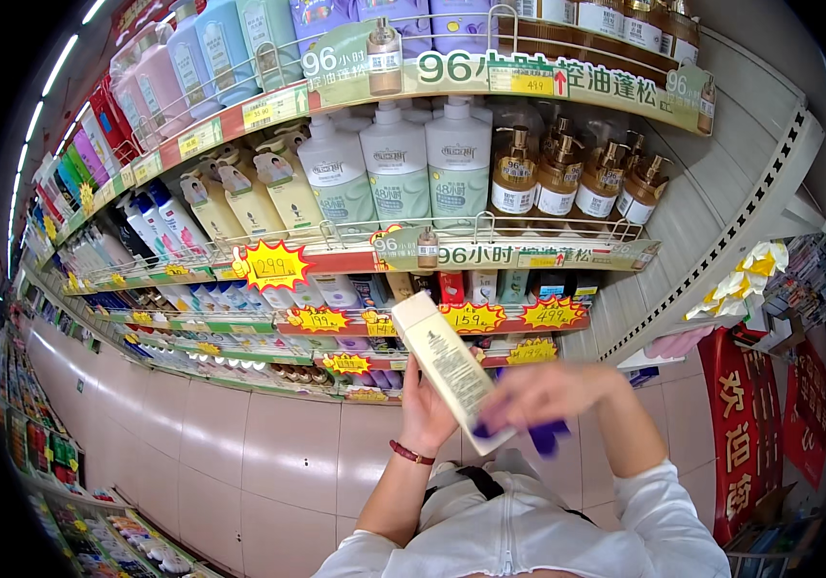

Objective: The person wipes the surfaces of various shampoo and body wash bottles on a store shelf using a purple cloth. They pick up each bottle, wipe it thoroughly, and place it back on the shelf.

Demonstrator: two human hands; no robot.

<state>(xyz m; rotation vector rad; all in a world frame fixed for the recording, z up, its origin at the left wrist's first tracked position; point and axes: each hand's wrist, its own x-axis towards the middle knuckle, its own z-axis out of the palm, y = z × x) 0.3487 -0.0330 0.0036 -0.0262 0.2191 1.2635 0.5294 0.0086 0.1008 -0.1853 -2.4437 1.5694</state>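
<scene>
A pale cream bottle (pixel 450 365) with a flat, printed side lies tilted across my left hand (pixel 427 412). Its whitish end points up towards the shelves, the other end down towards my body. The fingers of my left hand are wrapped around the bottle from beneath, partly hidden by it. My right hand (pixel 547 394), blurred, is at the bottle's lower end with a purple cloth (pixel 549 437) bunched in its fingers. Part of the cloth touches the bottle near its lower corner.
Shelves ahead carry white and green pump bottles (pixel 395 170), amber pump bottles (pixel 554 180) and yellow bottles (pixel 239 195). Wire rails (pixel 565 224) and price tags (pixel 272 267) line the shelf fronts. A red banner (pixel 738 433) stands at right, above the tiled floor (pixel 290 462).
</scene>
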